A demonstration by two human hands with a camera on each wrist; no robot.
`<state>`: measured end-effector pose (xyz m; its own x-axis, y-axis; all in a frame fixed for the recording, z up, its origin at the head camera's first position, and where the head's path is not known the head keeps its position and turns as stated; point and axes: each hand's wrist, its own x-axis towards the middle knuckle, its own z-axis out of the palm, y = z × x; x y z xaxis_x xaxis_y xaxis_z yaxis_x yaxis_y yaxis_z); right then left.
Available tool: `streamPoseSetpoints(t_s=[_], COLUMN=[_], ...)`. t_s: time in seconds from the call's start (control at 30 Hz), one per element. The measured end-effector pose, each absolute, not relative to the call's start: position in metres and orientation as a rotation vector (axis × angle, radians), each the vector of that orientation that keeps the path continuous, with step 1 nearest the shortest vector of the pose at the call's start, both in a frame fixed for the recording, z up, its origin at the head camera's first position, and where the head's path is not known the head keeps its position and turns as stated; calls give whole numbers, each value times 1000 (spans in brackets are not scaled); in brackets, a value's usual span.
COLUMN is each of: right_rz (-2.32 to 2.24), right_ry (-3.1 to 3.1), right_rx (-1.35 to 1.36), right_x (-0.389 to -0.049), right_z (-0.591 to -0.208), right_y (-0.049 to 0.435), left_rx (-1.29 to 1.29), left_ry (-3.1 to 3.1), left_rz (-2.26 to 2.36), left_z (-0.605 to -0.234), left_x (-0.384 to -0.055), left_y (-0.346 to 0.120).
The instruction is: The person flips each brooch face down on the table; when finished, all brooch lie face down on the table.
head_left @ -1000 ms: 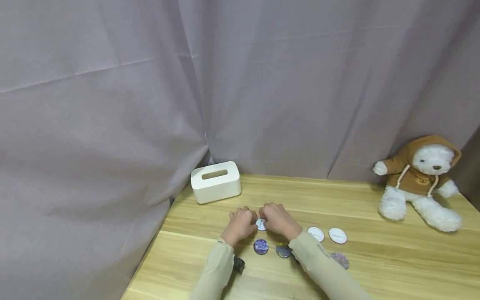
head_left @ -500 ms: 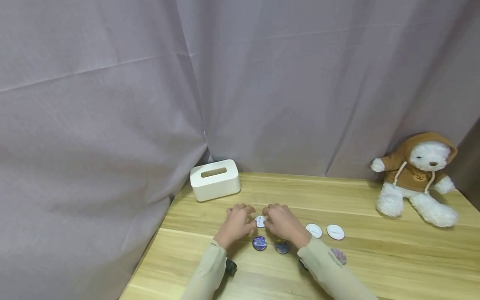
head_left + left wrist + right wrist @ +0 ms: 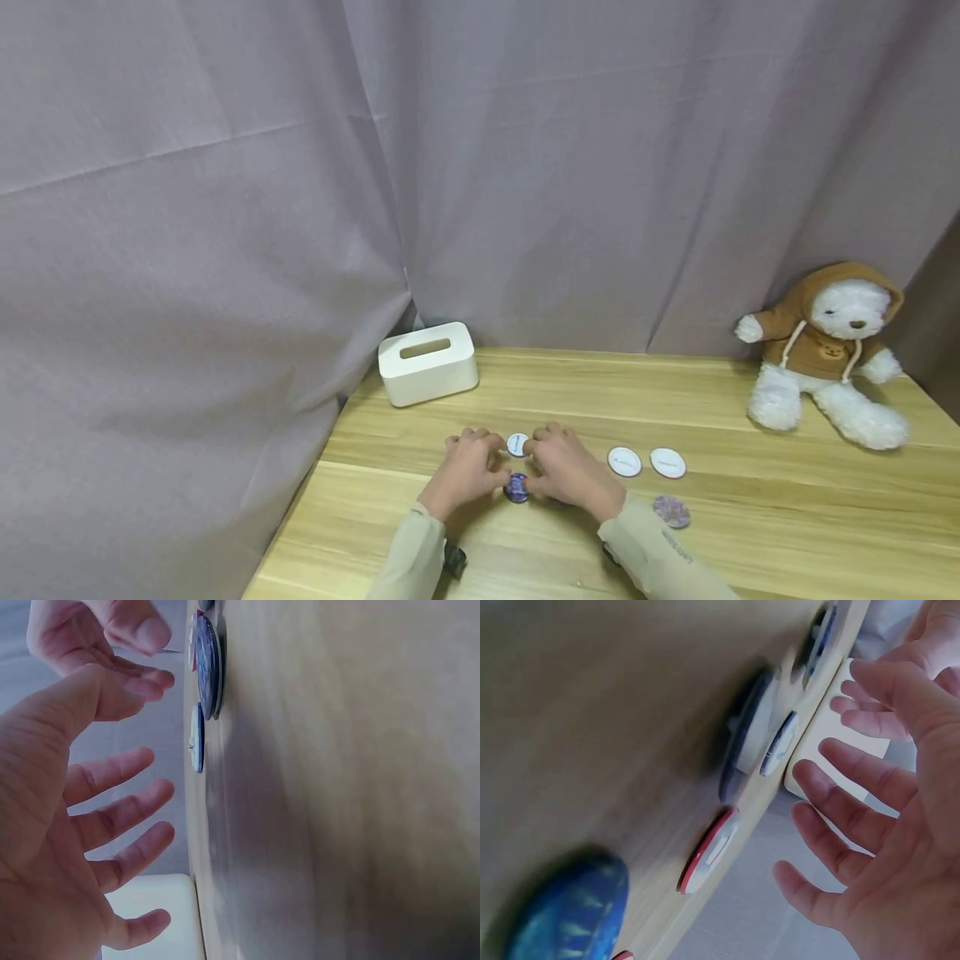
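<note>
Both hands hover low over the wooden table, fingers spread and apart from each other. My left hand [image 3: 468, 471] is on the left of a white-backed pin badge [image 3: 517, 445]; my right hand [image 3: 566, 471] is on its right. Nearer the body, a purple printed badge [image 3: 516, 487] lies between the two thumbs, which overlap its edges in the head view. Another printed badge [image 3: 559, 503] is mostly hidden under the right hand. In the wrist views, the left fingers [image 3: 124, 814] and right fingers [image 3: 847, 802] are loosely bent with nothing in them.
Two white-backed badges [image 3: 624, 462] and a pink-purple badge [image 3: 671, 512] lie to the right of the right forearm. A white tissue box [image 3: 428, 367] stands at the back left. A plush bear [image 3: 828, 358] in a brown hoodie sits at the back right against the grey curtain [image 3: 562, 208].
Both hands have drawn back a little from the white-backed badge towards the body, their thumbs now beside the purple badge. The right hand now covers the printed badge behind it.
</note>
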<state>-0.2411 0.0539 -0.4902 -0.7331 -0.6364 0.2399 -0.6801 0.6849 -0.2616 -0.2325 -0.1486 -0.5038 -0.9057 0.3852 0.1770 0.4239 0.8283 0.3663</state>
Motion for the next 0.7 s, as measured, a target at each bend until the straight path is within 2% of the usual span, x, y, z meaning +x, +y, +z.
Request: streamPoseSetpoints(t_s=[0.7], right_rz=[459], right_ry=[-2769], right_rx=[1149], right_x=[-227], right_z=[-496], right_y=[47], left_rx=[-715], left_ry=[-2959], left_rz=[-599], left_z=[-511], left_x=[-214], left_y=[-147])
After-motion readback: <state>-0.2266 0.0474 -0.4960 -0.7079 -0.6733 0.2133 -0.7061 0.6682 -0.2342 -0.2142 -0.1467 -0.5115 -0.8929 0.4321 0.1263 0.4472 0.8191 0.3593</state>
